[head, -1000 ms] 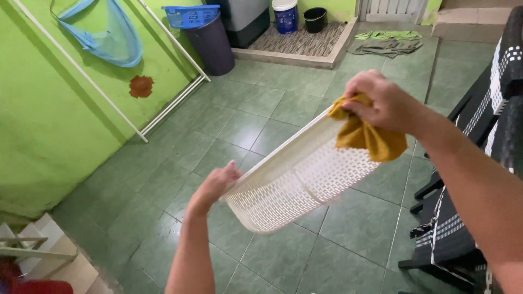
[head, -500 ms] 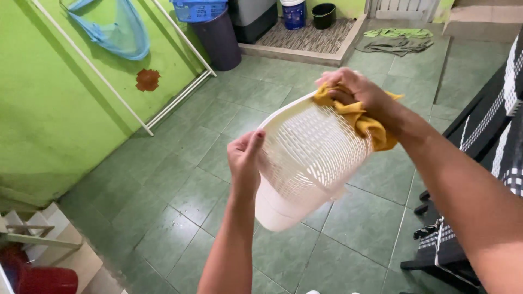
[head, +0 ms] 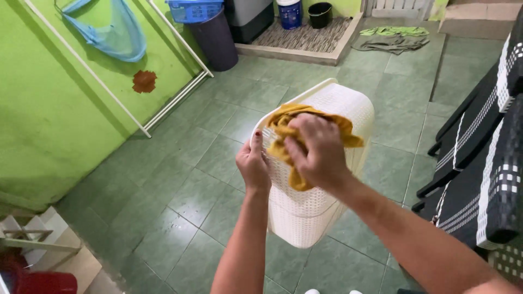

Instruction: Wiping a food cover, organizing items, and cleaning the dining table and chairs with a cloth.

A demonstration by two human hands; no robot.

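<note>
- The left hand (head: 252, 166) grips the rim of a white perforated plastic laundry basket (head: 338, 114), fingers curled tight on its edge — the basket is held up in the air over the green tiled floor (head: 180, 185).
- The right hand (head: 318, 149) presses a crumpled mustard-yellow cloth (head: 283, 122) against the basket's mouth, fingers closed over it.
- Step in hand, as I judge it: wiping the rim; further wiping calls for a steady left-hand hold.

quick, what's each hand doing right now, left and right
Left hand: closed on the rim of the white basket, holding it up.
Right hand: closed on the yellow cloth, pressing it against the basket.
</note>
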